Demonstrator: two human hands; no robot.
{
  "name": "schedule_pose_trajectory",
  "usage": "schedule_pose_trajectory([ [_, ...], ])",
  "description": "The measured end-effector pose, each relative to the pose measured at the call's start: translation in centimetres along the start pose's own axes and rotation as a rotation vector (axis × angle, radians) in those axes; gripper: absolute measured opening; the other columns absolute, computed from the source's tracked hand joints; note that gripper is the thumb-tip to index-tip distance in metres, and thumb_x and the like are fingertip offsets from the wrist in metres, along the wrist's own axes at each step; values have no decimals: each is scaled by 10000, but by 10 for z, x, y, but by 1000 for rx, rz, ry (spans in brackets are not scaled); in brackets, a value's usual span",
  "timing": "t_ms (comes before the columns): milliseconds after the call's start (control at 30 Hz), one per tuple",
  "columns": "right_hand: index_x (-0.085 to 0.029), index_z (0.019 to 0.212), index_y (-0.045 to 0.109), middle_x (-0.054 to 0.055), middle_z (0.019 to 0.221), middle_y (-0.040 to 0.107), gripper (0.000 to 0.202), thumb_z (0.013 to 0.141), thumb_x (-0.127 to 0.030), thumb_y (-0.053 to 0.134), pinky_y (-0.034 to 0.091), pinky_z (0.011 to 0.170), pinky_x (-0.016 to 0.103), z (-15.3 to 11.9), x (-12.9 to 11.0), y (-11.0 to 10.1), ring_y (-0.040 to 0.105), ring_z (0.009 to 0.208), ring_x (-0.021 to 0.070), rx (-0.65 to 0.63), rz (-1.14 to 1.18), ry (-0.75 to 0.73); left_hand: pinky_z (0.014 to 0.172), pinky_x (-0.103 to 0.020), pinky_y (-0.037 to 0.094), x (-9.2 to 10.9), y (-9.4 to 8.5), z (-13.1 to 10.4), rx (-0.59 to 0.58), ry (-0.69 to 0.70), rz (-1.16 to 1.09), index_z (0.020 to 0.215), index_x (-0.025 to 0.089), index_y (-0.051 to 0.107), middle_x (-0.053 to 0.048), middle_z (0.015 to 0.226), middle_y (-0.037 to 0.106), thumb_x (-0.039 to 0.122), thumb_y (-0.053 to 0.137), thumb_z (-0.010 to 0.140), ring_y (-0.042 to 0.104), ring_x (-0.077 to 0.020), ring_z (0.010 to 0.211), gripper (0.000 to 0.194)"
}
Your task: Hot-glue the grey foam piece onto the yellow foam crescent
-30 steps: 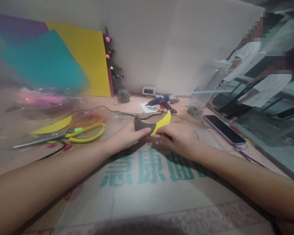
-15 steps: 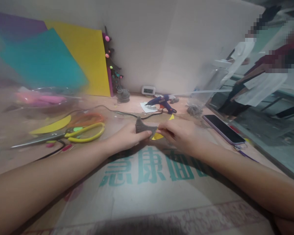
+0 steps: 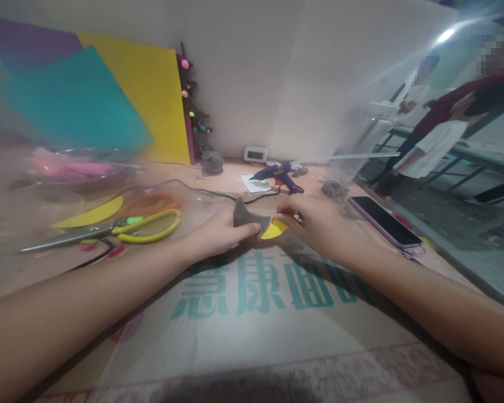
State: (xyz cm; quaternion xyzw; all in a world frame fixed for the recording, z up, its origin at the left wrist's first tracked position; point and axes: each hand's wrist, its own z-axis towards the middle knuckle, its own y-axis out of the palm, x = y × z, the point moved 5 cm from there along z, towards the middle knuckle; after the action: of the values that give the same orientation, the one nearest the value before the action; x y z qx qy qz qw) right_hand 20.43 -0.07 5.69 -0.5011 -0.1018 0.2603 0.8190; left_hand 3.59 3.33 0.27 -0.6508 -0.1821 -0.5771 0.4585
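Note:
My left hand (image 3: 216,238) is closed around a curved yellow card piece (image 3: 274,229), its thumb pressing on top. Grey yarn (image 3: 248,217) is wound closely over the left part of the card, up to its pointed tip, while the right part shows bare yellow. At the border between yarn and card, the fingertips of my right hand (image 3: 308,224) are pinched together on the grey yarn; the strand itself is mostly hidden. Beyond my right hand lies a loose ball of grey yarn (image 3: 335,189).
Yellow-handled scissors (image 3: 147,226) and a yellow card crescent (image 3: 92,212) lie left. A blue glue gun (image 3: 279,172) and small digital clock (image 3: 255,154) stand behind my hands. A phone (image 3: 385,221) rests right. Coloured sheets (image 3: 147,95) lean on the wall. People (image 3: 441,134) are at right.
My right hand has shifted and turned slightly at the card's edge, so more of the yellow shows below its fingers. My left hand keeps its hold. People in the background have moved.

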Motion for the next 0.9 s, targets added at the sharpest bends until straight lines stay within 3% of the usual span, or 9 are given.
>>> schedule_pose_trajectory([
  [300,-182,836,667,40,751,680,176,933,-252,538,385,638,271,-1,-5,-2,579,672,156,-3,1,-22,620,-267,476,1,0,-1,-27,-10,49,860,169,678,-19,729,674,429,601,834,617,-194,716,273],
  [400,-183,837,661,36,764,683,158,925,-251,548,384,634,267,-2,-2,-1,581,677,154,1,-1,5,637,-269,488,-3,1,2,-4,3,-66,1096,167,658,-27,792,681,402,611,842,626,-182,725,349],
  [500,-189,845,651,24,753,678,122,909,-254,570,381,612,261,-2,7,1,573,655,148,11,50,87,647,-267,496,-6,1,4,61,35,-258,1466,220,345,-12,829,677,300,632,836,632,-161,714,696],
  [567,-190,851,644,22,746,675,113,904,-259,573,391,604,260,-2,13,2,565,636,144,13,115,139,680,-275,510,-5,2,5,69,87,-314,1538,257,156,-25,904,683,236,646,819,647,-161,760,870],
  [700,-182,821,629,32,759,683,102,885,-246,581,424,607,260,1,17,3,576,641,145,19,243,205,781,-293,532,2,4,2,79,224,-237,1550,296,124,-86,1171,632,185,671,790,649,-169,903,943],
  [800,-183,796,621,27,744,679,88,864,-228,587,425,596,257,2,18,1,580,640,143,37,302,249,780,-293,544,6,4,-1,101,290,-127,1553,335,98,-93,1275,575,180,662,796,639,-143,864,957],
  [900,-185,791,619,24,739,674,86,857,-230,587,421,590,255,3,17,0,580,639,142,46,334,270,795,-315,554,9,5,-4,92,343,50,1531,352,198,-83,1319,544,185,666,792,631,-137,840,890],
])
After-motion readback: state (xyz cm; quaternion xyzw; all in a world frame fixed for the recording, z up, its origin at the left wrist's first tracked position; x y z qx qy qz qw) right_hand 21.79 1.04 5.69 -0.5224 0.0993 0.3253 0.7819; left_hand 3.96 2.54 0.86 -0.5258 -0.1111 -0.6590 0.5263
